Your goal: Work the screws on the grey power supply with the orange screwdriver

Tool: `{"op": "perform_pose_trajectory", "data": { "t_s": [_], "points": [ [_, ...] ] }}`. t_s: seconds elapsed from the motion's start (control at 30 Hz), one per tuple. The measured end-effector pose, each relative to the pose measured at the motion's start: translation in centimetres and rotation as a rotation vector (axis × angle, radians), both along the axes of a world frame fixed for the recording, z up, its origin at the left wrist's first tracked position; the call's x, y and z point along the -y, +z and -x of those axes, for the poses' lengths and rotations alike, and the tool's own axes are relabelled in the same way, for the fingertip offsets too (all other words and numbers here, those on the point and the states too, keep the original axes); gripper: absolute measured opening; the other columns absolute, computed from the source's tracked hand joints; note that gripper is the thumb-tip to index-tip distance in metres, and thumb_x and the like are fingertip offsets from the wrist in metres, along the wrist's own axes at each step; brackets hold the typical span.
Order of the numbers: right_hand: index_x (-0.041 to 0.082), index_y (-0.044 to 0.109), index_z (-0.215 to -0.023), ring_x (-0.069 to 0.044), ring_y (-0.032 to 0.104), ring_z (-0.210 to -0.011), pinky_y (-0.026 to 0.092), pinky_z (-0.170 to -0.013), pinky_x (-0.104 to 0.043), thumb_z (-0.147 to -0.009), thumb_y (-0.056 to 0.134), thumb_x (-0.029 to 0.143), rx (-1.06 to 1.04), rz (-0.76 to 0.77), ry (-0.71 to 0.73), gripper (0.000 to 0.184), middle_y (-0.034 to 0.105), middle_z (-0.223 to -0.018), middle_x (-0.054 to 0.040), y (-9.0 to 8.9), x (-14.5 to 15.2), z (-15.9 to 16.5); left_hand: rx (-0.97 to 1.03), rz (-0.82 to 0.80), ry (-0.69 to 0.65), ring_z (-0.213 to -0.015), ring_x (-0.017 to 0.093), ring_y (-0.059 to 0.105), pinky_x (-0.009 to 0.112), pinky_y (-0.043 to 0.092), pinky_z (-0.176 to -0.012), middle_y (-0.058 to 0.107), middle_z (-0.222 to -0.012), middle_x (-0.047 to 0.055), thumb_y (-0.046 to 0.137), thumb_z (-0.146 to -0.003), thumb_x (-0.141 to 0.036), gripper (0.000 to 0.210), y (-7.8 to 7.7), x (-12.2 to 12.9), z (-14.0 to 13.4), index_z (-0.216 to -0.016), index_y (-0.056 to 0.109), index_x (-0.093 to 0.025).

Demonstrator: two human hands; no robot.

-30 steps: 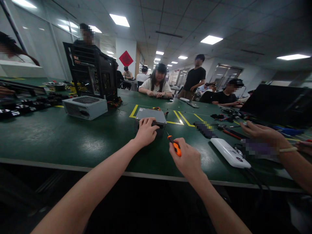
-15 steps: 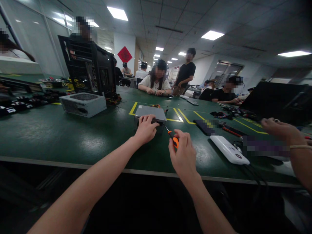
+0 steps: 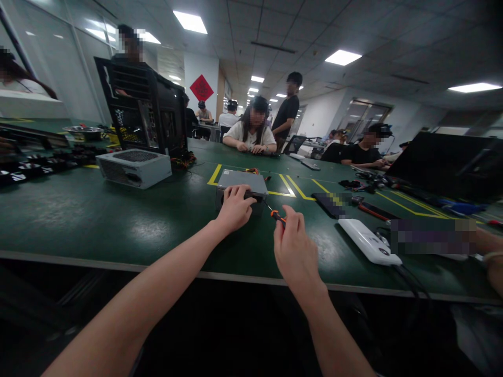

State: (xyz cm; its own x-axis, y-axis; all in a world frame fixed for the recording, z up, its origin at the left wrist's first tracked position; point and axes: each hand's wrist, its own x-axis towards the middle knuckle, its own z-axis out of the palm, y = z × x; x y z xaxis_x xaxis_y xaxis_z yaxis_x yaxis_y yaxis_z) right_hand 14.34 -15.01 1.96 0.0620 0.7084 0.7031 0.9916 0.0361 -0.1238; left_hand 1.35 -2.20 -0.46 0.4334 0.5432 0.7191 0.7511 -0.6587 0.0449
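Note:
A grey metal computer power supply [image 3: 245, 181] lies on the green table [image 3: 173, 230] in front of me. My left hand [image 3: 236, 208] is closed over its near edge, fingers bent on the top and near side. In my right hand [image 3: 296, 246] I hold a screwdriver [image 3: 278, 217] with an orange and black handle. Its thin shaft points up and left to the near right corner of the power supply. The tip is too small to make out, so I cannot tell whether it sits in a screw.
Another power supply [image 3: 133, 168] and a black computer case [image 3: 149, 110] stand left. To the right lie a white power bank [image 3: 369, 241] with cables, a dark phone-like slab [image 3: 329, 205] and a black panel [image 3: 448, 165]. A co-worker's arm [image 3: 491, 256] reaches in at the right edge.
My right hand has turned slightly around the screwdriver handle; my left hand stays put. The co-worker's hand at right has moved down and outward. A standing person behind has shifted left.

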Motion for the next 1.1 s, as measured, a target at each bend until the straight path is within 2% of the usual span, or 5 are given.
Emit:
{"op": "perform_pose_trajectory", "data": {
  "t_s": [0.23,0.43,0.67,1.0,1.1],
  "points": [
    [0.018,0.049,-0.109,-0.021,0.054,-0.087,0.046,-0.073,-0.034,-0.086,0.04,0.014,0.07,-0.032,0.242,0.026,0.062,-0.101,-0.0064,-0.8,-0.2,-0.3,0.004,0.012,0.006,-0.111,0.027,0.04,0.045,0.03,-0.095,0.046,-0.12,0.009,0.049,-0.078,-0.017,0.029,-0.1,-0.1,-0.1,-0.101,0.066,-0.024],
    [0.018,0.046,-0.116,-0.02,0.058,-0.079,0.044,-0.052,-0.027,-0.091,0.032,0.031,-0.132,-0.09,0.136,0.032,0.057,-0.105,-0.0107,-1.1,-0.6,-0.4,0.0,0.017,0.003,-0.111,0.027,0.04,0.046,0.029,-0.095,0.046,-0.121,0.009,0.049,-0.078,-0.017,0.03,0.1,0.0,-0.1,-0.101,0.066,-0.024],
    [0.019,0.046,-0.111,-0.021,0.056,-0.087,0.047,-0.074,-0.035,-0.085,0.042,0.023,-0.119,-0.165,0.291,0.027,0.06,-0.1,-0.0088,-1.4,-0.9,-0.9,-0.001,0.01,0.013,-0.11,0.027,0.041,0.046,0.029,-0.095,0.047,-0.121,0.009,0.048,-0.079,-0.016,0.03,0.0,0.0,-0.2,-0.1,0.067,-0.024],
    [0.017,0.043,-0.109,-0.022,0.056,-0.092,0.049,-0.075,-0.037,-0.084,0.041,0.022,-0.161,-0.178,0.251,0.026,0.055,-0.101,-0.0113,-1.4,-0.9,-0.7,0.001,0.009,0.014,-0.111,0.027,0.041,0.046,0.029,-0.096,0.047,-0.121,0.01,0.048,-0.079,-0.016,0.03,0.1,0.1,-0.2,-0.1,0.067,-0.023],
    [0.018,0.046,-0.106,-0.021,0.057,-0.084,0.049,-0.067,-0.034,-0.088,0.038,0.028,-0.173,-0.127,0.197,0.022,0.056,-0.1,-0.0102,-1.4,-0.8,-0.7,0.006,0.016,0.014,-0.111,0.027,0.041,0.046,0.029,-0.096,0.047,-0.121,0.01,0.048,-0.078,-0.016,0.03,0.2,0.1,-0.2,-0.1,0.067,-0.023]
  ]
}}
